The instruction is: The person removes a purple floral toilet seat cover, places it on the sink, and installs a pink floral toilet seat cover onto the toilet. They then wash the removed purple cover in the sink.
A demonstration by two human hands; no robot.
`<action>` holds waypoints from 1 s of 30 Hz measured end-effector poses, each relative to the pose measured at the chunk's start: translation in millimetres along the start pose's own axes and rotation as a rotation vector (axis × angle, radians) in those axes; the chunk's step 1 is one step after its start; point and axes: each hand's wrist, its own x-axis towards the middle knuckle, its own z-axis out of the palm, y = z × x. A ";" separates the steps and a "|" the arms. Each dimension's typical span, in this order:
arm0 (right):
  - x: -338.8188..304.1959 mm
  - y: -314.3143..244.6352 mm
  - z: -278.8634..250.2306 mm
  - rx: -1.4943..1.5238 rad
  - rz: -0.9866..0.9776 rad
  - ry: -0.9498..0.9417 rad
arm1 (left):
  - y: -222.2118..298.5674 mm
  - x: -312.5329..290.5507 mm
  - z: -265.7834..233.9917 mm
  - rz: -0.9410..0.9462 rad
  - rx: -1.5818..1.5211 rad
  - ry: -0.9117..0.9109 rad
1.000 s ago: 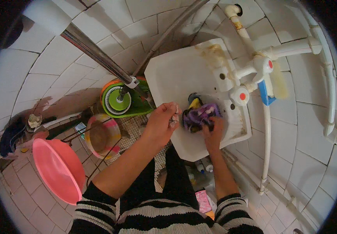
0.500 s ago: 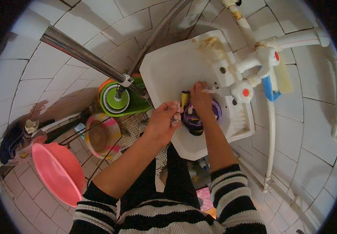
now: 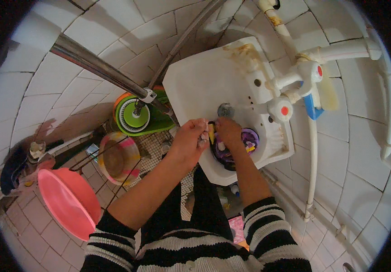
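Observation:
My left hand (image 3: 190, 139) is held at the near left rim of the white washbasin (image 3: 191, 86), its fingers curled inward. Something pale and small shows at its fingertips, though I cannot make out what. Inside the basin my right hand (image 3: 228, 133) reaches down with bent, closed fingers, beside a yellow strip (image 3: 212, 132). Under and around that hand lies a bundle of purple and black things (image 3: 250, 137) with yellow and white bits; their kind is unclear. What the right fingers grip is hidden. The round drain (image 3: 226, 110) shows just beyond them.
White taps with red dots (image 3: 280, 109) jut over the basin's right side, near a blue holder (image 3: 313, 106). A metal pole (image 3: 100, 65) slants in from the upper left. Green basins (image 3: 159, 120), a pink basin (image 3: 68, 199) and a striped bowl (image 3: 134, 158) stand to the left.
My right hand has drawn back toward me from beneath the tap, uncovering the drain. More of the purple bundle shows to its right. My left hand has hardly moved.

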 end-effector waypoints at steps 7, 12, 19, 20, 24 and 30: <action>-22.2 -31.9 -31.7 0.007 -0.058 0.060 | 0.8 4.2 4.5 0.100 0.081 0.012; -37.7 -33.4 -44.8 0.011 -0.093 0.147 | 1.1 1.5 8.4 0.403 0.456 -0.014; -50.6 -19.0 -55.2 0.093 -0.100 0.123 | 10.5 -0.3 26.5 0.105 0.154 0.058; -51.5 -17.9 -56.8 0.104 -0.105 0.115 | 10.5 -1.1 28.8 0.111 0.133 0.055; -49.4 -16.4 -69.6 0.096 -0.103 0.198 | 5.7 3.8 29.2 0.188 0.115 0.001; -64.0 -47.5 -177.0 0.731 0.263 0.586 | 21.5 -16.7 41.3 0.098 0.036 0.057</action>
